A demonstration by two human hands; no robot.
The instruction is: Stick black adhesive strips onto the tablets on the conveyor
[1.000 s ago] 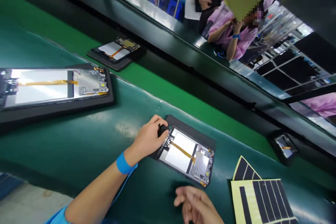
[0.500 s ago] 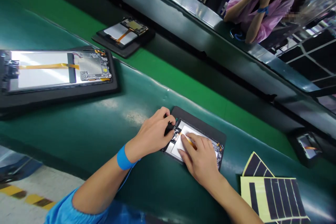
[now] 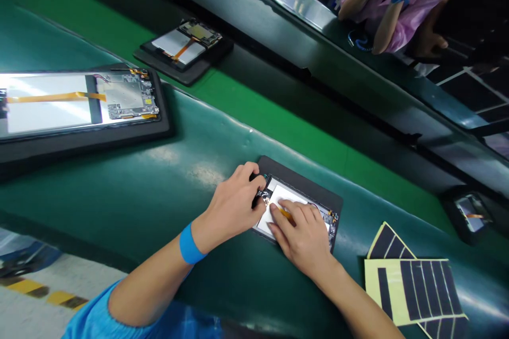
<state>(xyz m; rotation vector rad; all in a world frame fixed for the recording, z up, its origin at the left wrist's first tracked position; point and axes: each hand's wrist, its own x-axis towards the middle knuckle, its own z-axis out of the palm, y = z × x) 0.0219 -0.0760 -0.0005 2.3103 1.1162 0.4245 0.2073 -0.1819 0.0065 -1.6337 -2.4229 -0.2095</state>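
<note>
An opened tablet [image 3: 288, 192], with a white battery, an orange flat cable [image 3: 286, 215] and a circuit board at its right end, lies on a dark foam pad [image 3: 302, 179]. My left hand [image 3: 234, 198], with a blue wrist band, is closed at the tablet's left end, thumb and fingers curled around its edge. Exactly what the fingertips pinch is partly hidden. My right hand [image 3: 304, 235] rests on the battery with its fingers stretched out and apart, the fingertips beside and over the cable. It grips nothing.
At left lies a larger opened tablet [image 3: 51, 100] on a black pad. Farther back, other opened tablets [image 3: 186, 45] [image 3: 472, 213] sit on the bright green strip [image 3: 278, 122]. Yellow sheets with black adhesive strips [image 3: 415, 291] lie at right. Across the bench is a person in pink [image 3: 417, 21].
The view has shifted slightly. My left hand has turned a little at the tablet's left end, while my right hand stays on the battery. The person across has shifted position.
</note>
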